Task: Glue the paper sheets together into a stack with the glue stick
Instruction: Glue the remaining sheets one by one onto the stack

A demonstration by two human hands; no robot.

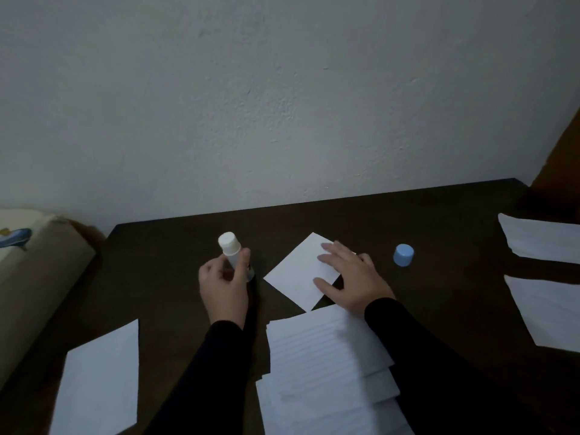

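On tabletop [439, 230], left hand [223, 285] fingers clamp glue stick [233, 255], right hand [351, 277] fingers spread flat on sheet [298, 271]; next, likely gluing it.

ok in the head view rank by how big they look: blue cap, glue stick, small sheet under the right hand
1. small sheet
2. glue stick, partly hidden by the left hand
3. blue cap
All sit at similar depth, so the order seems safe.

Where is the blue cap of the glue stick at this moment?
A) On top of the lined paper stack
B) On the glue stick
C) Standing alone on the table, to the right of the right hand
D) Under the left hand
C: the blue cap stands by itself on the dark table, right of the right hand, while the left hand holds the glue stick.
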